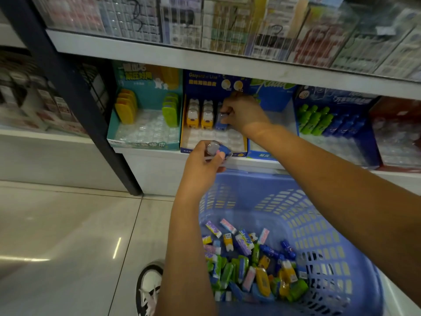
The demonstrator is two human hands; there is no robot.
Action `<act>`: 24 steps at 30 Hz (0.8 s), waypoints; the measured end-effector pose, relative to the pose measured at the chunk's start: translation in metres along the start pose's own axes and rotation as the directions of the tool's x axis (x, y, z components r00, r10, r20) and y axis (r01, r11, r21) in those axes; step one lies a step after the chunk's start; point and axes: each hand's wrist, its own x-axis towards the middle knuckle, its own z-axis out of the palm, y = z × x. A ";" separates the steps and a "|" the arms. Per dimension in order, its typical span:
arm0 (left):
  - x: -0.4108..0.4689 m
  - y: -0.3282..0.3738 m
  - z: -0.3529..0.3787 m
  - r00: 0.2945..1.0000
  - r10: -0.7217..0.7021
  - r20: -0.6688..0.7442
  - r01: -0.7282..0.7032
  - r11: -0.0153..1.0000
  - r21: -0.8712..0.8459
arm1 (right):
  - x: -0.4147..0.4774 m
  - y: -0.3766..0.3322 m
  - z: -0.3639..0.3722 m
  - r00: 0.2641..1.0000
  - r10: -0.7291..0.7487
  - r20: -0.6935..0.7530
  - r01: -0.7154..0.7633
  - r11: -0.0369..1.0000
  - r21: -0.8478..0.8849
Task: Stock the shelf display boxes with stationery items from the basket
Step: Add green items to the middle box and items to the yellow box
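Blue basket (319,201) sits below the shelf (159,53). Right hand (241,115) pinches a blue item (219,123) into the display box (237,153); left hand (202,160) grips a second blue item (219,150). A careless push could topple the yellow items (200,115).

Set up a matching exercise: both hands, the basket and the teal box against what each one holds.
1. left hand
2. right hand
3. basket
4. teal box

A. loose mixed items
B. second item, in the navy box
C. yellow items, green items
D. blue item with a clear cap

Pairs: 1-D, 2-B, 3-A, 4-C.
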 end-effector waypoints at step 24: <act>0.015 -0.003 0.037 0.968 0.071 0.242 -0.240 0.548 0.801 | -0.038 0.028 -0.015 0.964 0.154 -0.215 -0.068 0.929 0.363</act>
